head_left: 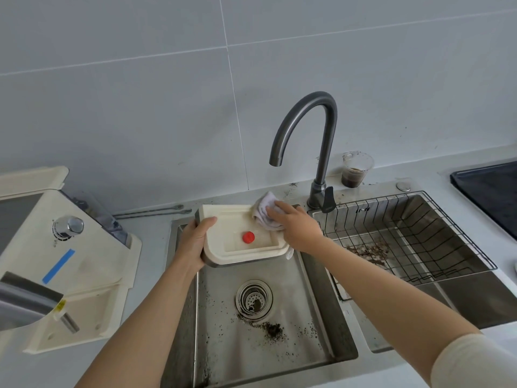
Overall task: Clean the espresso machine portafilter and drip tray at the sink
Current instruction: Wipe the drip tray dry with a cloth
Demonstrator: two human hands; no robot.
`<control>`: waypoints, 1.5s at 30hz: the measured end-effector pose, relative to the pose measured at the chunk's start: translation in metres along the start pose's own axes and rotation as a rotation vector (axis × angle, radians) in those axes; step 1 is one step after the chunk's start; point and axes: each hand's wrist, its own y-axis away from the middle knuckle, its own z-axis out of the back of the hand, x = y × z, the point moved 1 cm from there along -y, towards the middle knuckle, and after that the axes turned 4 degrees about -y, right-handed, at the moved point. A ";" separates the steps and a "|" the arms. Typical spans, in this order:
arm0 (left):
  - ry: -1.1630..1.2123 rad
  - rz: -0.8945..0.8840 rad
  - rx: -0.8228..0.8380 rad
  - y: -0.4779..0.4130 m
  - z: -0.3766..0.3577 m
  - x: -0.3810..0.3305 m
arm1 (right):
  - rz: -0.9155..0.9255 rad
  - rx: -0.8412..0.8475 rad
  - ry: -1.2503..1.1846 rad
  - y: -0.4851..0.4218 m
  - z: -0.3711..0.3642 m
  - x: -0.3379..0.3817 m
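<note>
Drip tray point(216, 252) of cream moulded plastic, with round red float point(248, 237), held above left basin of steel sink point(313, 289). Left hand point(195, 242) clamped round its left edge, thumb on top; right hand point(299, 228), fingers nearly flat, pressing bunched pale cloth point(265, 210) onto far-right corner. Likely light, rigid, slippery when wet: best gripped by raised rim.

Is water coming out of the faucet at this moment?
No, no stream falls from the faucet; the right hand presses a cloth on the drip tray, which the left hand holds.
</note>
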 end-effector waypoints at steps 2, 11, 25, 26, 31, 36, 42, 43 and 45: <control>-0.014 -0.010 -0.004 -0.001 0.001 0.001 | -0.015 -0.015 -0.096 -0.004 -0.005 -0.011; -0.004 -0.061 -0.087 -0.005 -0.002 0.000 | -0.163 0.123 -0.184 0.007 -0.014 -0.010; -0.132 -0.125 -0.052 -0.009 -0.011 0.004 | -0.403 0.110 -1.190 0.013 0.019 0.017; -0.130 -0.125 -0.049 -0.008 -0.016 0.004 | -0.408 0.097 -1.123 0.011 0.020 0.022; -0.111 -0.150 -0.021 -0.002 -0.034 0.000 | -0.417 0.086 -0.952 0.002 0.017 0.037; -0.151 -0.122 -0.013 -0.004 -0.033 -0.003 | -0.283 0.036 -0.710 0.000 0.014 0.043; -0.228 -0.120 0.029 -0.006 -0.028 -0.004 | -0.214 0.123 -0.566 0.000 0.006 0.052; -0.246 -0.122 0.037 -0.006 -0.028 -0.003 | -0.187 0.140 -0.525 0.001 0.004 0.055; -0.246 -0.109 0.042 -0.005 -0.026 -0.001 | -0.127 0.163 -0.431 0.002 0.002 0.061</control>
